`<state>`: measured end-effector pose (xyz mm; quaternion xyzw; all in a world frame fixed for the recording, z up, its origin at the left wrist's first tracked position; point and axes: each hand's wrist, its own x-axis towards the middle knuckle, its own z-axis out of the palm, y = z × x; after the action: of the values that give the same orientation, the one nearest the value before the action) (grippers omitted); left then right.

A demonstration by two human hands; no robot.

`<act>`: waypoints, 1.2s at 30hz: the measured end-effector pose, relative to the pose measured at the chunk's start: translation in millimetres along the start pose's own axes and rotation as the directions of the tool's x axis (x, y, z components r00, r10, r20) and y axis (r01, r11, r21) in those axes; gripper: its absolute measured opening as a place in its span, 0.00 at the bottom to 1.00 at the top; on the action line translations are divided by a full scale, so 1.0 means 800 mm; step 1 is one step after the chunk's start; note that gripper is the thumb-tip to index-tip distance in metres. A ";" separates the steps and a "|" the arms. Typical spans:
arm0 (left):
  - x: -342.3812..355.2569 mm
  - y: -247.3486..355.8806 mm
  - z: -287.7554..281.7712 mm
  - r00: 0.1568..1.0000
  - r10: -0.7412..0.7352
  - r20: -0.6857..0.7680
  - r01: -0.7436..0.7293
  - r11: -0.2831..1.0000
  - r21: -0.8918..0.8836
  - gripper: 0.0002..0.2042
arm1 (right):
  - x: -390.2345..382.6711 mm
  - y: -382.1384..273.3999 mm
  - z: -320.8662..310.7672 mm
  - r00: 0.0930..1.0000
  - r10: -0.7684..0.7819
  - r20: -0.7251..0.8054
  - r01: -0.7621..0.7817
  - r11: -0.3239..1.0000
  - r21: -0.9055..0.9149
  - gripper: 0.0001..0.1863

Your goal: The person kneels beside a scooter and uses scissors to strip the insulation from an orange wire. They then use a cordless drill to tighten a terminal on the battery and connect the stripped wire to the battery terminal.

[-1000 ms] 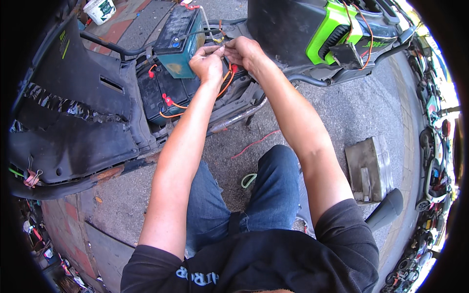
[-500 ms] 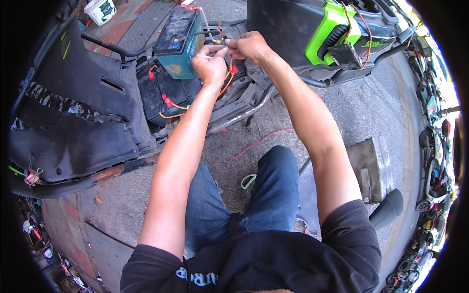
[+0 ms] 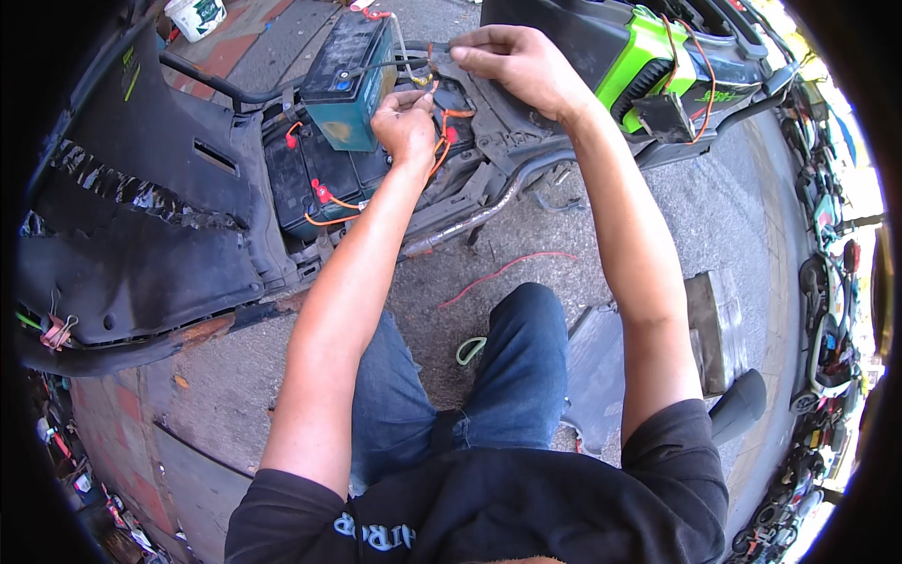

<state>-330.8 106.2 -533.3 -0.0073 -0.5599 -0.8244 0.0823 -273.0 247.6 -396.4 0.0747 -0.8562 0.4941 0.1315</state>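
Observation:
My left hand [image 3: 406, 127] is closed in a pinch on an orange wire [image 3: 437, 150], just right of a teal and black battery [image 3: 340, 103]. A dark cable [image 3: 381, 66] and a pale cable run above that hand towards a bit of yellow at the wire ends, too small to make out. My right hand [image 3: 526, 70] hovers to the upper right, apart from the wires. Its fingers stretch out to the left, and nothing shows in them. Lower black batteries [image 3: 319, 174] with red terminal covers [image 3: 321, 191] and orange leads sit in the vehicle's frame.
The metal frame rail [image 3: 470, 221] runs in front of my knees. At upper right stands a black body with a bright green panel [image 3: 625, 61]. A red wire [image 3: 507, 277] lies on the ground, and a grey box-like part [image 3: 719, 329] lies at the right. A white bucket [image 3: 195, 17] stands far left.
My right hand has let go near the wire ends and moved up and to the right, its fingers straightening. My left hand keeps its pinch in nearly the same place.

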 end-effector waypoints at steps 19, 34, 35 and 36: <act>-0.003 0.005 -0.005 0.993 -0.119 0.002 0.117 0.979 -0.167 0.06 | 0.036 0.044 0.032 0.996 -0.027 0.088 0.045 0.977 -0.209 0.14; -0.003 0.011 -0.007 0.964 -0.264 0.019 0.261 0.939 -0.225 0.11 | 0.048 0.002 0.041 0.941 -0.205 0.269 0.337 0.630 -0.700 0.11; -0.003 0.011 -0.007 0.959 -0.280 0.036 0.281 0.933 -0.224 0.12 | 0.048 -0.002 0.045 0.939 -0.215 0.270 0.345 0.594 -0.727 0.12; -0.003 0.012 -0.007 0.960 -0.277 0.047 0.280 0.935 -0.219 0.13 | 0.048 -0.006 0.049 0.935 -0.230 0.272 0.355 0.558 -0.750 0.12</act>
<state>-326.7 98.1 -527.0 0.0567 -0.4596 -0.8854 -0.0408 -314.5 211.8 -399.7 0.1854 -0.9674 0.0307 0.1696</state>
